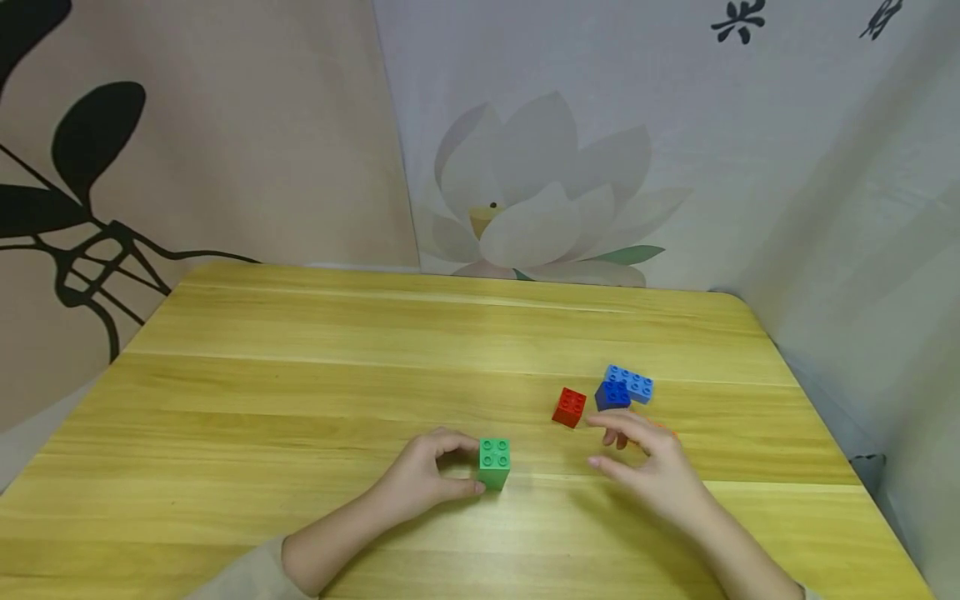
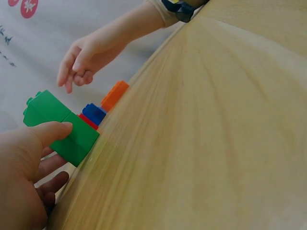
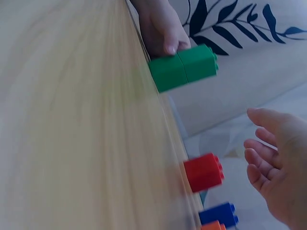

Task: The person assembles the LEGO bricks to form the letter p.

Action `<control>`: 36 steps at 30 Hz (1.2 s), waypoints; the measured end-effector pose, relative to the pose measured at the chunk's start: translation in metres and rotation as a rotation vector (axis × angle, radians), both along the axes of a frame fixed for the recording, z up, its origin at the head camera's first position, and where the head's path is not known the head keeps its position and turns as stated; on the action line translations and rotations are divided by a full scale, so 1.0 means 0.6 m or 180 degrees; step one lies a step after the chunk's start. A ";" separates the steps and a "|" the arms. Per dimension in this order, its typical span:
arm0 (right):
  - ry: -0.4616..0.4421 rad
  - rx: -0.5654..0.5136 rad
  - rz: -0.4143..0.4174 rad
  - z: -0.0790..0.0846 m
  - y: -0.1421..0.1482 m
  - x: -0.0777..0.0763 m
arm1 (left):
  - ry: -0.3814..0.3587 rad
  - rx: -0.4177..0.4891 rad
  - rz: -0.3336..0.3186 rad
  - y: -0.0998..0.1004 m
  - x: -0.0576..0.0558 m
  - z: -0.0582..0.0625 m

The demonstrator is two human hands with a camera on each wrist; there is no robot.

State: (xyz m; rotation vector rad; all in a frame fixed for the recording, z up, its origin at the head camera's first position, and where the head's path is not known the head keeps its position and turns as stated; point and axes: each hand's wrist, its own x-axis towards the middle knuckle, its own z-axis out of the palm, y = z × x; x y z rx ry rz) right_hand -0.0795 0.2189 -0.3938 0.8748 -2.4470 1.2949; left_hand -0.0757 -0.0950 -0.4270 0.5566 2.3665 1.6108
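Two green bricks (image 1: 494, 468), stacked one on the other, stand upright on the table. My left hand (image 1: 420, 477) pinches this stack from its left side, the thumb lying across the lower part in the left wrist view. My right hand (image 1: 663, 477) hovers above the table with relaxed fingers and nothing between them. Just beyond its fingertips are a red brick (image 1: 569, 407) and a dark blue brick (image 1: 612, 396). An orange brick (image 2: 114, 96) lies beneath the right hand, mostly hidden by it in the head view.
Behind the dark blue brick lies a longer light blue brick (image 1: 641, 388). The wooden table (image 1: 315, 400) reaches back to a curtain (image 1: 300, 133) printed with plants and a flower. Another hanging cloth runs along the right side.
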 end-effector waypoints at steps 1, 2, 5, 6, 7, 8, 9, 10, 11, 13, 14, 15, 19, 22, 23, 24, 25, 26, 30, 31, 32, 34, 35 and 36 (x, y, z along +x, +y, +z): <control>0.0012 -0.0006 -0.0031 0.000 0.005 0.000 | -0.0006 0.0005 0.0000 0.000 0.000 0.000; 0.0007 0.0012 -0.0083 0.000 0.010 0.000 | -0.0018 0.0016 -0.0002 0.000 0.001 0.000; -0.0008 0.0047 -0.0223 -0.001 0.023 0.001 | -0.0041 0.0034 -0.0004 0.000 0.001 0.001; -0.0027 0.0062 -0.0263 0.000 0.028 0.001 | -0.0046 0.0041 -0.0002 0.000 0.002 0.001; -0.0039 0.0077 -0.0297 0.000 0.032 0.001 | -0.0050 0.0044 -0.0001 0.000 0.002 0.001; -0.0064 0.0099 -0.0341 0.000 0.035 0.002 | -0.0051 0.0043 -0.0001 0.000 0.002 0.000; -0.0058 0.0104 -0.0363 -0.001 0.040 0.002 | -0.0048 0.0040 0.0000 0.000 0.002 0.000; -0.0077 0.0123 -0.0406 0.000 0.043 0.002 | -0.0045 0.0035 0.0000 0.000 0.002 0.000; -0.0084 0.0141 -0.0443 0.000 0.048 0.002 | -0.0042 0.0035 -0.0001 0.000 0.002 0.000; -0.0116 0.0156 -0.0499 -0.002 0.056 0.001 | -0.0039 0.0032 -0.0006 0.000 0.002 0.000; -0.0151 0.0169 -0.0539 -0.001 0.060 0.001 | -0.0035 0.0029 -0.0008 0.000 0.001 0.000; -0.0179 0.0180 -0.0567 -0.001 0.063 0.001 | -0.0032 0.0029 -0.0009 0.000 0.001 0.000; -0.0326 0.0191 -0.0642 0.002 0.075 -0.002 | -0.0045 0.0024 -0.0017 0.000 0.000 -0.001; -0.0386 0.0258 -0.0675 -0.002 0.085 -0.008 | -0.0060 0.0011 -0.0020 -0.001 0.000 0.000; -0.0405 0.0283 -0.0694 -0.003 0.088 -0.010 | -0.0062 0.0007 -0.0019 -0.001 0.000 0.000; -0.0432 0.0306 -0.0712 -0.004 0.091 -0.011 | -0.0064 0.0000 -0.0019 -0.001 0.000 0.000; -0.0458 0.0328 -0.0729 -0.005 0.093 -0.013 | -0.0062 -0.0007 -0.0018 -0.001 0.000 0.000; -0.0479 0.0342 -0.0748 -0.007 0.096 -0.014 | -0.0057 -0.0014 -0.0017 -0.001 0.000 0.000; -0.0542 0.0376 -0.0809 -0.012 0.104 -0.019 | -0.0046 -0.0027 -0.0011 -0.001 0.000 0.000; -0.0545 0.0394 -0.0825 -0.014 0.106 -0.021 | -0.0045 -0.0024 -0.0011 -0.001 0.000 0.000; -0.0546 0.0418 -0.0838 -0.016 0.107 -0.022 | -0.0046 -0.0018 -0.0010 -0.001 0.000 0.000; -0.0562 0.0456 -0.0846 -0.020 0.111 -0.025 | -0.0048 -0.0007 -0.0006 -0.001 -0.001 0.000; -0.0572 0.0476 -0.0847 -0.022 0.112 -0.026 | -0.0048 -0.0002 -0.0004 -0.001 -0.001 -0.001; -0.0586 0.0489 -0.0843 -0.024 0.113 -0.027 | -0.0046 -0.0001 -0.0002 -0.001 -0.001 -0.001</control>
